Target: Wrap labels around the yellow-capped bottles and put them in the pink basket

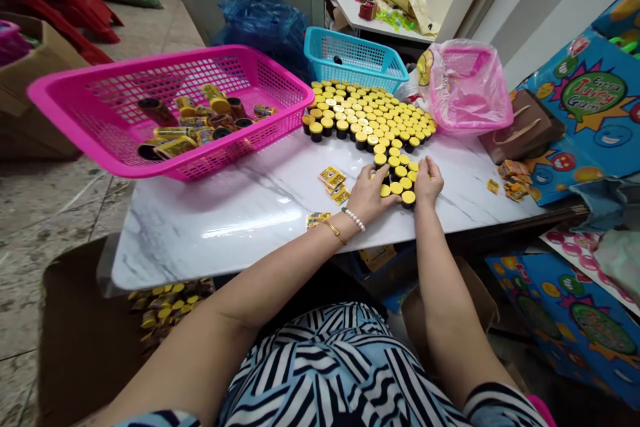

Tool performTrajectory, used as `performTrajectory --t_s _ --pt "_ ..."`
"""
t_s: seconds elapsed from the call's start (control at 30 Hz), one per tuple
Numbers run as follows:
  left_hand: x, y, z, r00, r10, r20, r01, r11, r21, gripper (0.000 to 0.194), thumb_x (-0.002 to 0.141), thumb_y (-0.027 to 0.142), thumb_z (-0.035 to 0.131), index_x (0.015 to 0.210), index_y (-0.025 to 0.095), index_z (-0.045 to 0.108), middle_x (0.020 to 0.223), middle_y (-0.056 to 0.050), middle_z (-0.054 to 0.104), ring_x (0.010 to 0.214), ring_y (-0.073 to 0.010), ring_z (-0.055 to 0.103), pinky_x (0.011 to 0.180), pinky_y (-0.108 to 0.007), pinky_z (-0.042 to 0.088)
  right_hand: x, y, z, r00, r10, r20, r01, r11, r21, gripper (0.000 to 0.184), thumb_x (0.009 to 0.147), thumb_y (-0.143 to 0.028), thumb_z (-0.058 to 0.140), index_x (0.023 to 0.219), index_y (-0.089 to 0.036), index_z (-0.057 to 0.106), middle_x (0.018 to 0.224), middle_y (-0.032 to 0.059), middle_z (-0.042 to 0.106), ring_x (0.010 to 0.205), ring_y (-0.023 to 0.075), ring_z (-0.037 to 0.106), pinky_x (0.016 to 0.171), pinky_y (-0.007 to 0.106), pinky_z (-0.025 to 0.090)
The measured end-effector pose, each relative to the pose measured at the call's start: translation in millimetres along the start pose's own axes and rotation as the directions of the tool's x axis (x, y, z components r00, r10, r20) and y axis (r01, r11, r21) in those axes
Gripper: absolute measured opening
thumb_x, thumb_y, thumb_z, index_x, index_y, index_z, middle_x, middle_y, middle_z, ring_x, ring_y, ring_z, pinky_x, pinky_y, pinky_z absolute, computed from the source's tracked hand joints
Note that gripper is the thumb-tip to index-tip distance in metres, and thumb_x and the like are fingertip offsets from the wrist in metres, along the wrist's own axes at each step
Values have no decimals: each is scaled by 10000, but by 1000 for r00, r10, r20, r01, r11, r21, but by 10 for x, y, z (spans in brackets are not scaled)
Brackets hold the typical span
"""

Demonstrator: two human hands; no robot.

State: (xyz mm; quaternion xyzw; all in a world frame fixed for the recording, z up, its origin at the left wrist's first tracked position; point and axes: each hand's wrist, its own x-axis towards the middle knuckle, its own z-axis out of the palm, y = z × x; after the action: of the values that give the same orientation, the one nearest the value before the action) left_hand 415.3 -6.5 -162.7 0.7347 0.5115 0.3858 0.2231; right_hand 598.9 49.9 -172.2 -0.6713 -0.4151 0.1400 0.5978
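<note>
Yellow-capped jars (401,172) stand on the bench (260,207). Left hand (367,195) is spread against them; right hand (429,181) curls beside them, its grip unclear

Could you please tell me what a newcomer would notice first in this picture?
Probably the dense crowd of yellow-capped containers, upright on the marbled table, its near end between the left hand and right hand. Next, the large pink basket at the table's left end, holding loose containers. At far right, a bright blue box printed "Extra Juicy Gum" also draws the eye.
</note>
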Motion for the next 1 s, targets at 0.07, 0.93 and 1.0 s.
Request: performTrajectory --t_s 0.07,0.93,1.0 --pt "-32 -23 33 998 12 -60 -13 1000 -20 996 696 428 949 1543 177 491 1491 -208 454 1407 -385 507 1190 -513 450 5 23 -1 996 18 -83 -18 1000 -6 481 918 -432 548 1258 -132 709 1293 144 743 1247 252 678 1120 451 522" --pt "50 -9 -257 989 99 -114 -110 990 -90 315 976 405 675 1117 145 782 1169 -124 795 1174 -274 687 1115 -445 484 -857 -13 -533 889 -335 312 394 906 -152 861 907 -592 691 1611 -212 374 1723 210 315 1619 332 313 1294 597 313" --pt "17 -1 -268 978 160 -131 -173 981 -92 271 971 387 686 1092 167 788 1190 -110 790 1184 -258 683 1123 -432 481 -861 -28 -521 893 -332 305 398 898 -187 878 915 -646 658 1614 -205 360 1722 224 307 1620 334 311 1289 601 315"
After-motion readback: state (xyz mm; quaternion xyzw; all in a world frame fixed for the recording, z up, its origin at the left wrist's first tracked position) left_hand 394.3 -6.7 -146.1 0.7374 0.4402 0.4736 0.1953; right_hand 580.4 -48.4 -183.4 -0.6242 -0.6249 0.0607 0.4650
